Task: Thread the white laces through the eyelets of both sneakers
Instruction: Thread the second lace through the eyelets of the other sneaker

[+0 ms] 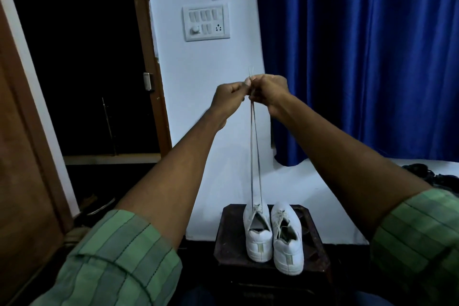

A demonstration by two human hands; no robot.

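Note:
Two white sneakers stand side by side on a small dark stool point(320, 251), heels toward me. The left sneaker point(257, 233) has a white lace point(253, 151) running from its lowest eyelets straight up in two taut strands. High above the shoe, my left hand point(229, 98) and my right hand point(269, 92) meet and pinch the two lace ends together; the tips stick up above my fingers. The right sneaker point(288, 238) has a lace threaded through its eyelets.
A white wall with a switch panel point(206, 22) and a taped paper stands behind the stool. A blue curtain point(360, 57) hangs at the right, a dark doorway with a brown frame point(149, 57) at the left. Black cables point(432, 176) lie on the white ledge.

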